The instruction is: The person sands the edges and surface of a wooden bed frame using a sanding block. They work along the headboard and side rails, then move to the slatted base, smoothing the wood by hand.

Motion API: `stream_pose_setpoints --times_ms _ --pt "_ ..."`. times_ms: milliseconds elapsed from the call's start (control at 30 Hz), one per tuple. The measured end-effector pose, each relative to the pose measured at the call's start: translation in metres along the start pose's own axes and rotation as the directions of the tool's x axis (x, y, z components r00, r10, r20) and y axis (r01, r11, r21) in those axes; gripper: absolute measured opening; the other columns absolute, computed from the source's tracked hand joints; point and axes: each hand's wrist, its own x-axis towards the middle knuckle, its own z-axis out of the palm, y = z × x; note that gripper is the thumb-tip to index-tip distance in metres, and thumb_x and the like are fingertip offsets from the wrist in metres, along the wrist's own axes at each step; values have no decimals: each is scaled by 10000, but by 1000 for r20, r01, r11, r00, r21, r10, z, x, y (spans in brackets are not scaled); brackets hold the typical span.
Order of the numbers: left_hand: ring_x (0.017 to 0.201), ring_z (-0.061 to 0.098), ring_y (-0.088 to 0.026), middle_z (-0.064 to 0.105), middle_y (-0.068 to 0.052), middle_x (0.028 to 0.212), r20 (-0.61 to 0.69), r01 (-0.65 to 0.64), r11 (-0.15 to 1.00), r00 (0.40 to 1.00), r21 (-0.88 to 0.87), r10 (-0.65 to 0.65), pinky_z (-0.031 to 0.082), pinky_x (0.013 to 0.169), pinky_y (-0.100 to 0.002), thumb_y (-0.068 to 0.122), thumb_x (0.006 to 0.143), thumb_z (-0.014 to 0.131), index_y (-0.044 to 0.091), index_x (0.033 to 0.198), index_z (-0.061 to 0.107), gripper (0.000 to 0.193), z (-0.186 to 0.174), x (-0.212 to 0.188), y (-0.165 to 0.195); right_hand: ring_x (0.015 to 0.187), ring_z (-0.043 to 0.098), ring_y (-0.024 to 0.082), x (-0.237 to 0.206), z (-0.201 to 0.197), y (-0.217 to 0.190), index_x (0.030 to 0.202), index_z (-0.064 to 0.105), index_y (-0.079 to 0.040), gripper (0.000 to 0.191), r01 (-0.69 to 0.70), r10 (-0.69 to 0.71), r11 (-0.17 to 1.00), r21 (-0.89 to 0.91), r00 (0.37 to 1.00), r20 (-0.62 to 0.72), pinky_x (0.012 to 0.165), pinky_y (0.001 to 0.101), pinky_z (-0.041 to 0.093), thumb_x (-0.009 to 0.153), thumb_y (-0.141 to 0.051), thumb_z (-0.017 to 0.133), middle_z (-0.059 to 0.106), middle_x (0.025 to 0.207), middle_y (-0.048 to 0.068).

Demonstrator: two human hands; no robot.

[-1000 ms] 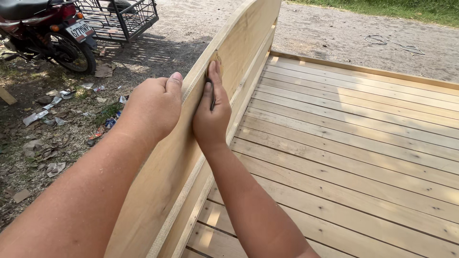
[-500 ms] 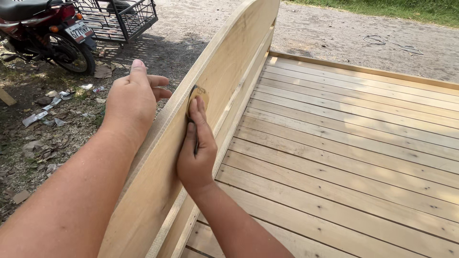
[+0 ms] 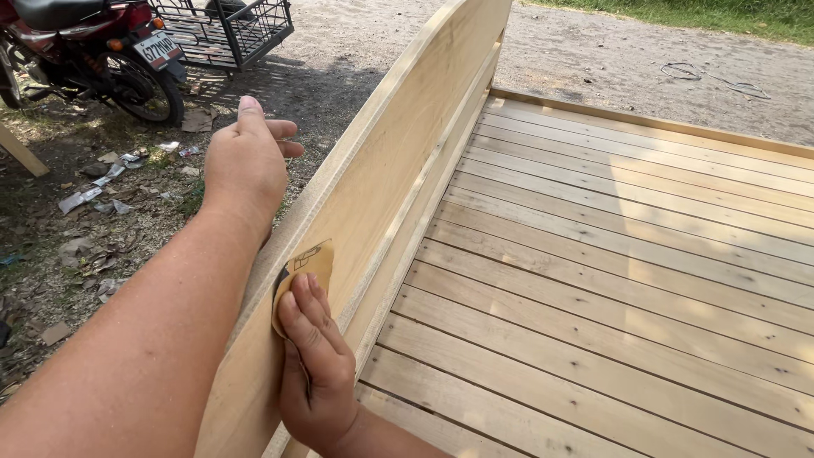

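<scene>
— Fingers of the right hand [image 3: 318, 373] lie flat and nearly straight, pressing a piece of sandpaper [image 3: 303, 273] against the inner face of the side board [image 3: 381, 178]. Nothing is pinched; the paper is trapped between the fingertips and the wood.

— Why flat like that?

— I'd judge it spreads the pressure, so the paper sits flush on the board rather than digging in on one edge. Its top corner curls free above the fingertips.

— And the other hand?

— Left hand [image 3: 246, 165] sits further up, on the outer side of the same board, knuckles toward the camera. Its fingers look loosely curled and reach toward the top edge, though I can't tell for sure whether they grip the rim or only rest there; the back of the hand hides the contact. It holds nothing loose. Most likely it braces the board against the push from the other side.

— What's around them?

— To the right, the slatted deck [image 3: 610, 254] of pale planks, with a low rail at its far edge. Left of the board, bare ground with litter [image 3: 93, 191]. Farther off, a red motorbike [image 3: 93, 51] and a black wire basket [image 3: 229, 30], then gravel and a strip of grass.
</scene>
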Motion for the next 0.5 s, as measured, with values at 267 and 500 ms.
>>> stream_pose_setpoints --times_ms 267,500 --pt "1061 655 -208 742 -94 1132 225 47 972 969 232 -100 436 1006 -381 574 1014 345 101 1220 742 651 4 -15 20 1509 412 229 184 -36 94 1544 443 -21 455 -273 316 940 204 922 -224 1228 328 342 1100 -112 403 409 1646 121" --pt "958 761 -214 790 -105 1109 388 -14 953 915 304 -111 575 874 -378 513 912 599 143 1279 714 534 1 -51 48 1628 277 400 -4 -4 -13 1575 392 60 573 -118 116 992 53 992 42 1327 459 212 1005 113 374 349 1693 258"
